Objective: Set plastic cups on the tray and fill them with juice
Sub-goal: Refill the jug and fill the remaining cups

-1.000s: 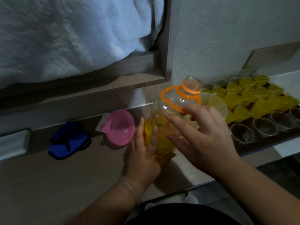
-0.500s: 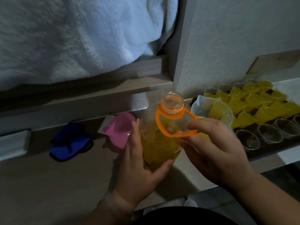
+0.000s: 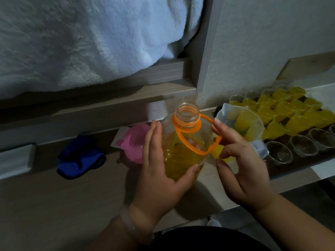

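Since earlier, the orange handle (image 3: 211,147) has swung right. Left hand (image 3: 159,178) grips the bottle (image 3: 181,160); right hand (image 3: 243,171) pinches the handle.

No legible text or labels.

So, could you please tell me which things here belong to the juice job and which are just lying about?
Job in hand: juice bottle, clear jug, filled cups, empty cups, tray.
Lying about: pink funnel, blue cloth, white towel.
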`<state>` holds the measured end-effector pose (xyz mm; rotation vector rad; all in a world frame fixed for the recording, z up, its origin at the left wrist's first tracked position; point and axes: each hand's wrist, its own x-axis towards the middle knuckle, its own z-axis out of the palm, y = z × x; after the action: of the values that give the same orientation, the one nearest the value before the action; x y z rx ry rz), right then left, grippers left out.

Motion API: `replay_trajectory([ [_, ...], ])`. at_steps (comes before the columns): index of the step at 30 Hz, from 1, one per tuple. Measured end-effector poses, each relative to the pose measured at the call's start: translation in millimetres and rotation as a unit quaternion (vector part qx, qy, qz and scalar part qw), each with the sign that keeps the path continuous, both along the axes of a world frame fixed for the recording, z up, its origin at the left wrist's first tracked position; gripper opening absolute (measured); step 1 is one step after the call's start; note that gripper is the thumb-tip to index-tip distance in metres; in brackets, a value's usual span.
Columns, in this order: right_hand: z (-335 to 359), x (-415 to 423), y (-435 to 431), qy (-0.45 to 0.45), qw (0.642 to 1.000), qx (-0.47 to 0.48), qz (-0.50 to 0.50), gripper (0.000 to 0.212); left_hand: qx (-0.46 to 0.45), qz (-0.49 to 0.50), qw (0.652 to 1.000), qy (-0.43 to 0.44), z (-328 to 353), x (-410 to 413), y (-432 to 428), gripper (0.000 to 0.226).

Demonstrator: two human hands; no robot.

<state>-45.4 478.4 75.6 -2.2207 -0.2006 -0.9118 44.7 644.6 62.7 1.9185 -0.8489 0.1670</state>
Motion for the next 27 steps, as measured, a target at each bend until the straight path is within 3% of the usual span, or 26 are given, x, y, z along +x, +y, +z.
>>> replay_trajectory([
  [11,2,-15,0,-0.019,0.995,-0.062,-0.071,0.008,0.004,-0.045,0.999,-0.013,-3,5,1,0.097],
  [14,0,-20,-7,-0.032,0.985,-0.058,-0.158,0.012,-0.019,-0.046,0.998,-0.032,0,5,13,0.088],
  [16,-2,-21,-13,-0.024,0.967,-0.05,-0.249,0.02,-0.045,-0.042,0.993,-0.102,12,2,19,0.078],
  [18,-4,-19,-18,0.001,0.949,-0.041,-0.312,0.023,-0.06,-0.059,0.974,-0.212,29,-3,18,0.063],
  [22,-10,-16,-25,0.042,0.932,-0.047,-0.356,0.026,-0.051,-0.159,0.931,-0.326,58,-13,5,0.048],
  [24,-8,-17,-28,0.04,0.93,-0.03,-0.365,0.028,-0.035,-0.225,0.905,-0.359,67,-19,-6,0.04],
  [27,-15,-20,-42,0.069,0.913,0.064,-0.398,0.037,-0.002,-0.304,0.89,-0.341,75,-30,-31,0.031],
])
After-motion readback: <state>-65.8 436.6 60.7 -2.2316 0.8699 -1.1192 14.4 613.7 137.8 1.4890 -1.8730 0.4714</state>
